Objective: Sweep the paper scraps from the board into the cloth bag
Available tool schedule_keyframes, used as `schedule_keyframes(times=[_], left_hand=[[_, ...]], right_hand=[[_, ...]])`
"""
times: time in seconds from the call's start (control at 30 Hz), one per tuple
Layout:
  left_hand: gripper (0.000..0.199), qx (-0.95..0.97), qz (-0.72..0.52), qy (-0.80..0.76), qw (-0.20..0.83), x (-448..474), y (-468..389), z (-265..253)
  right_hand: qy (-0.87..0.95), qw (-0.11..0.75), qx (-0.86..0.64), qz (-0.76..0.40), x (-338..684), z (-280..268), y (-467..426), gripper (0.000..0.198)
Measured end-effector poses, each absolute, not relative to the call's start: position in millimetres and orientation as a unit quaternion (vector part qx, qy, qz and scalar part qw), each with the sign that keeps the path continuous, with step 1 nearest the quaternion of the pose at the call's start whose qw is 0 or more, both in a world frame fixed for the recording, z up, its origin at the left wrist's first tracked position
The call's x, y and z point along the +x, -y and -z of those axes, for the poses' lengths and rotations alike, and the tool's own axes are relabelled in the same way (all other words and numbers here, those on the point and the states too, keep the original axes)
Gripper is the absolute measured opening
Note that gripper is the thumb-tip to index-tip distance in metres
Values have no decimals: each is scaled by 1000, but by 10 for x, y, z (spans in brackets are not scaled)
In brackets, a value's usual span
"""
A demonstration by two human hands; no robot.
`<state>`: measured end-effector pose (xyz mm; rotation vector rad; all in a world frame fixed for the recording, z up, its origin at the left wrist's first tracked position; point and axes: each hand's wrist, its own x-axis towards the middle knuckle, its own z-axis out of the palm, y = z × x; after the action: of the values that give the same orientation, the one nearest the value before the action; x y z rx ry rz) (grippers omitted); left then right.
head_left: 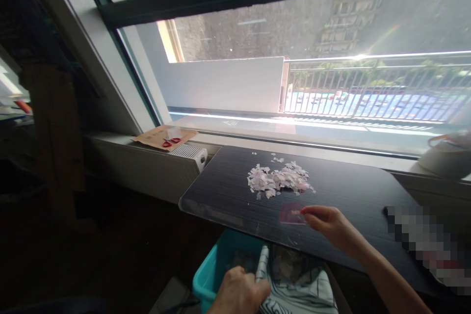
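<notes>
Far left of both hands, the corner of the room is lost in shadow, and its contents cannot be made out. The teal bin [209, 266], just left of the left hand [241, 290], is cut off below, and its contents are dim. That hand, too, is cut off by the lower edge; it is closed on the rim of a striped bag [311, 294], though how tightly cannot be told. Right of the right hand [326, 222], an object [423, 245] is masked by coarse blocks.

Beyond and well left of both grips, red-handled scissors [171, 142] are laid on brown paper [150, 137] above a radiator [182, 174]. Beneath the right hand, a dark, wood-grained table [342, 181] with rounded corners is seen; past it, a railing [331, 88] is shown through the sunlit window. Beyond and to the right of that hand, a pale vessel [447, 159] is washed out by glare.

Ahead and to the left of the right hand, pale paper scraps [277, 179] are heaped loosely. Nearer, a pink, see-through card [287, 215] is pinched at its right end — thumb and fingers are brought together on it. Whether the tabletop is touched by it cannot be told.
</notes>
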<state>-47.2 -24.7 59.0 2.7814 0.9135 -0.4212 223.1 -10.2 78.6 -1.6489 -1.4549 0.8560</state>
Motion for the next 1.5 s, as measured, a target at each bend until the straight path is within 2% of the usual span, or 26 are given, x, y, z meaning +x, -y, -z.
schedule_keyframes(times=[0.1, 0.27, 0.47, 0.87, 1.03, 1.23, 1.5], left_hand=[[16, 944, 117, -300, 77, -475, 222, -490], [15, 945, 124, -297, 56, -488, 212, -345], [11, 949, 112, -291, 49, -521, 193, -230], [19, 960, 58, -272, 19, -506, 205, -117], [16, 959, 83, -270, 16, -536, 219, -165], [16, 954, 109, -280, 20, -534, 246, -226], [17, 958, 44, -281, 25, -582, 269, -63]], right_hand=[[570, 420, -653, -268, 2105, -761, -148, 41], [615, 398, -645, -217, 1885, -632, -546, 39], [649, 362, -635, -211, 1810, -607, -604, 35], [679, 335, -629, -179, 1831, -663, -625, 35], [686, 338, -624, -160, 1737, -691, -723, 40], [696, 334, -612, -175, 1698, -720, -662, 34], [679, 334, -630, -176, 1738, -680, -656, 38]])
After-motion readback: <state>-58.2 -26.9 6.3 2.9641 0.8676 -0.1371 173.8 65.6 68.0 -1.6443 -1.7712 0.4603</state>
